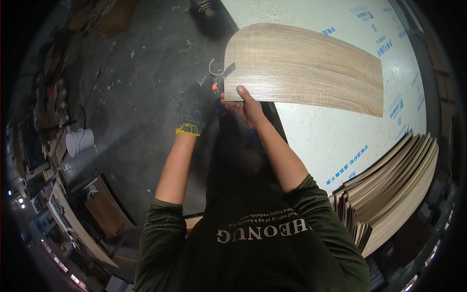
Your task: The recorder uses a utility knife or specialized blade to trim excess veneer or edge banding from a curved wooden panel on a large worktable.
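Observation:
A wood-grain board (301, 68) with one rounded corner lies over the table and juts past its left edge. My right hand (246, 106) is bare and closed on the near left corner, thumb on top and fingers underneath. My left hand (189, 107) wears a dark knit glove with a yellow cuff. It is closed around a flat metal blade (226, 72) with an orange-red part near the fingers, and the blade lies against the board's left edge. A thin pale curled strip (211, 67) shows beside the blade. Shadow blurs the gloved fingers.
The pale table (316, 141) has blue print on its surface. A stack of curved boards (389, 182) stands at its near right. Shavings (186, 46) litter the dark floor. A white bucket (79, 142) and leaning panels (108, 207) are on the left.

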`<action>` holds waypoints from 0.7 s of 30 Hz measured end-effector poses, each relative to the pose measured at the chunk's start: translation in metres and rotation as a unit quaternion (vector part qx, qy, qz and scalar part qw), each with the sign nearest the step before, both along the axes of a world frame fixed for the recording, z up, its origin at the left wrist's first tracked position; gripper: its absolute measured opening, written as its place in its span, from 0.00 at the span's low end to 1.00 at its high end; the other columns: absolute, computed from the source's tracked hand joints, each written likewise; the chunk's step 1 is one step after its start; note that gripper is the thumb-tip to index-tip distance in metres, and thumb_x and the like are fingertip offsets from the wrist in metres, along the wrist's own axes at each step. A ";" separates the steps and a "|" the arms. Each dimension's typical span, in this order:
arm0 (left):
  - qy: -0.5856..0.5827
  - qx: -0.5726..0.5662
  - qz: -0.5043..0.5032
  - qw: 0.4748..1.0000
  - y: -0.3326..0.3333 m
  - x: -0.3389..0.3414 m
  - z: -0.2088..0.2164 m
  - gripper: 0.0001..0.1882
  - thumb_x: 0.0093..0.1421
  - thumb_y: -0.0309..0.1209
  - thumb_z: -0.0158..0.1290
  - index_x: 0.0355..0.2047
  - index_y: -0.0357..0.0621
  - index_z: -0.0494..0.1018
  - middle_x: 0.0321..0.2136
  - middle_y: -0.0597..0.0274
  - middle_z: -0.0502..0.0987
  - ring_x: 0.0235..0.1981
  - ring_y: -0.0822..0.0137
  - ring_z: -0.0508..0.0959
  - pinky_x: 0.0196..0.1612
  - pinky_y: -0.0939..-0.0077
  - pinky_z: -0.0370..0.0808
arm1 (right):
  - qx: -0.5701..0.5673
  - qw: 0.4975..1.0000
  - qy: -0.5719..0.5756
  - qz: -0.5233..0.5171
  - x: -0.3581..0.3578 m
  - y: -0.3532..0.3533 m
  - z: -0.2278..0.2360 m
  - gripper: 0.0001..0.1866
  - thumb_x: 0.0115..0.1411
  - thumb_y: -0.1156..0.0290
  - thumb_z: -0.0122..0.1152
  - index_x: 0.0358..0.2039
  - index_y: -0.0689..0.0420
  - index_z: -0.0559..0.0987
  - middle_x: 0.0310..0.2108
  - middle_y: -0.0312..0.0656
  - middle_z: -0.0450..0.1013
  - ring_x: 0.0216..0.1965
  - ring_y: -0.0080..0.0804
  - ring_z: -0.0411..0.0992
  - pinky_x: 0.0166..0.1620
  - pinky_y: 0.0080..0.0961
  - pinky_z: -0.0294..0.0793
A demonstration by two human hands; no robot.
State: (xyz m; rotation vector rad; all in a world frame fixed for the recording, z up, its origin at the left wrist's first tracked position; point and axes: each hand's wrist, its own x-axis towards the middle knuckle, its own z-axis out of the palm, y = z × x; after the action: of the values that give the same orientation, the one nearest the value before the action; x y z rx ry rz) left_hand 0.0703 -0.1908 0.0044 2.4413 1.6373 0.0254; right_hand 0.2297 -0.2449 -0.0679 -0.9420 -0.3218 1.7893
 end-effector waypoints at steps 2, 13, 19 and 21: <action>0.011 -0.004 -0.004 1.000 0.005 0.003 -0.001 0.18 0.63 0.40 0.46 0.52 0.51 0.70 0.39 0.48 0.76 0.38 0.47 0.77 0.39 0.53 0.74 | 0.000 1.000 -0.004 -0.012 0.002 -0.001 -0.001 0.31 0.67 0.50 0.45 0.57 0.65 0.64 0.49 0.55 0.72 0.48 0.41 0.74 0.53 0.35 0.73; 0.032 0.026 -0.039 0.998 0.064 0.014 -0.008 0.18 0.64 0.43 0.45 0.50 0.50 0.72 0.43 0.50 0.76 0.42 0.48 0.77 0.42 0.53 0.74 | -0.010 0.999 0.013 -0.043 -0.005 -0.007 -0.001 0.29 0.63 0.50 0.51 0.51 0.64 0.70 0.42 0.50 0.76 0.42 0.40 0.75 0.47 0.33 0.74; -0.012 0.035 -0.041 0.998 0.074 0.013 -0.017 0.19 0.62 0.43 0.47 0.49 0.51 0.73 0.40 0.50 0.77 0.41 0.49 0.77 0.40 0.55 0.74 | -0.045 0.997 0.063 -0.031 0.010 -0.016 -0.004 0.27 0.64 0.59 0.54 0.56 0.65 0.65 0.47 0.53 0.73 0.44 0.44 0.75 0.50 0.39 0.75; 0.005 0.049 -0.042 0.998 0.038 0.012 -0.010 0.19 0.61 0.41 0.49 0.52 0.51 0.71 0.38 0.48 0.76 0.38 0.48 0.77 0.38 0.55 0.74 | -0.103 0.994 0.014 -0.016 0.031 -0.042 0.005 0.29 0.63 0.62 0.55 0.59 0.65 0.62 0.49 0.54 0.71 0.46 0.46 0.74 0.50 0.40 0.75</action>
State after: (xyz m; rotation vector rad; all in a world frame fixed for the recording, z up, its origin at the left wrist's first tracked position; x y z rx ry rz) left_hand 0.0823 -0.1525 -0.0060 2.5849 1.5707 0.0830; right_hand 0.2605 -0.2873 -0.0629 -1.0584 -0.1045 1.8294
